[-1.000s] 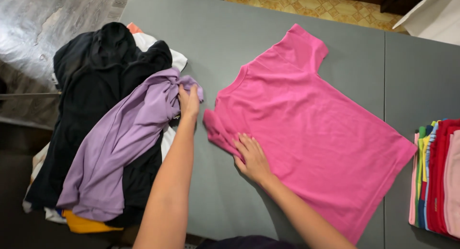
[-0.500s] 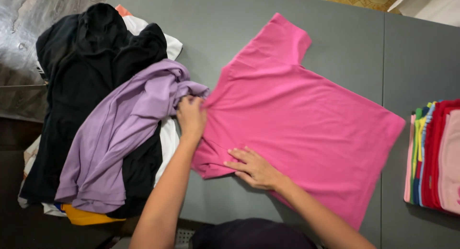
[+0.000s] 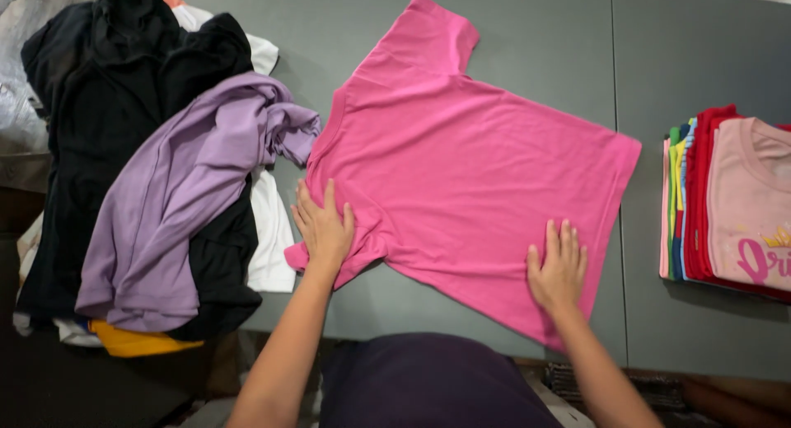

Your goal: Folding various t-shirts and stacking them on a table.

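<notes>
Head view is showing my left hand pressing flat, fingers spread, on the pink T-shirt sleeve at seven o'clock; my right hand is lying open on the hem at five, shirt stretching nine-to-three across the bench.

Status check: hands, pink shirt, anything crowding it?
Left hand flat on near sleeve, right hand flat on near hem. Pink t-shirt spread on grey table. Purple shirt from clothes pile touches collar; folded stack apart.
</notes>
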